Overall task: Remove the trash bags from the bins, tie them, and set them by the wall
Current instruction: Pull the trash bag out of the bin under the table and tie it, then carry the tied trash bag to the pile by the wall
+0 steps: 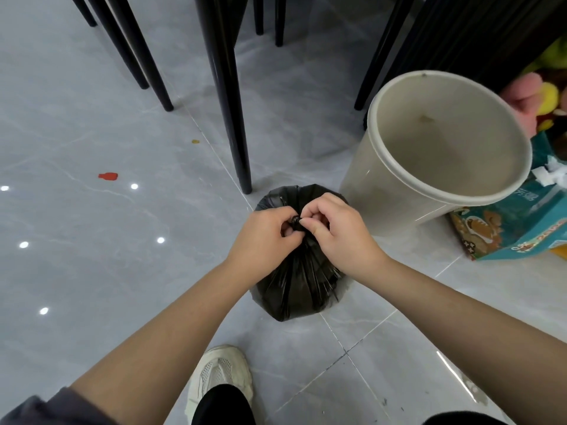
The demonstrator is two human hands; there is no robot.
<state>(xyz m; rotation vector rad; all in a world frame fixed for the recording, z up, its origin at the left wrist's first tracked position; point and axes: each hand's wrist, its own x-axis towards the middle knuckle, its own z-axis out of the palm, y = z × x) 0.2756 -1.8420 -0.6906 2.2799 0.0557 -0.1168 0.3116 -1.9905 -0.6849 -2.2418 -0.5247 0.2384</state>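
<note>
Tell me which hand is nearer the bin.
Right. The right hand pinches the bag knot on the side next to the bin; the left hand grips the knot's far side.

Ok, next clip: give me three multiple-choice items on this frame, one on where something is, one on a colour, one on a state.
1. Where is the trash bag?
A. inside the bin
B. on the floor beside the bin
C. on a chair

2. What colour is the bag?
A. white
B. blue
C. black

3. What state is the bin in?
A. upright with no bag in it
B. tipped on its side
C. closed with a lid

Answers:
1 B, the bag sits on the tiles left of the bin.
2 C, its gathered plastic is black.
3 A, the bare inside is visible through the open top.

The left hand and right hand both pinch the bag's neck.
</note>
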